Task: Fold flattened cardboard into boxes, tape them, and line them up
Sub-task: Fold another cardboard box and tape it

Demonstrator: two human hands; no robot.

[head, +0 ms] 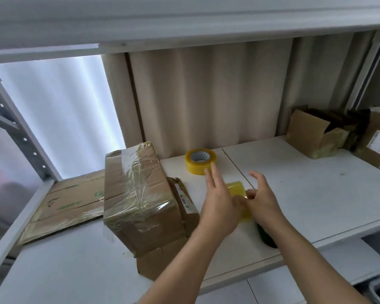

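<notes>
Two hands, two tape rolls, one taped box

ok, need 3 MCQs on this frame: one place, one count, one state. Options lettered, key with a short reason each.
1. Where does the free-standing tape roll stand on the shelf?
A. Near the curtain, beyond the hands
B. On top of the taped box
C. At the shelf's front edge

2. How many yellow tape rolls show?
A. One
B. Two
C. Four

3. What state is the large box beside the left hand in?
A. Flattened
B. Open, with flaps standing up
C. Closed and wrapped in clear tape

Answers:
1 A: the roll sits alone at the back, past the fingertips.
2 B: one stands at the back, and a second roll lies between the left hand and right hand.
3 C: glossy tape runs over its closed top and sides.
</notes>
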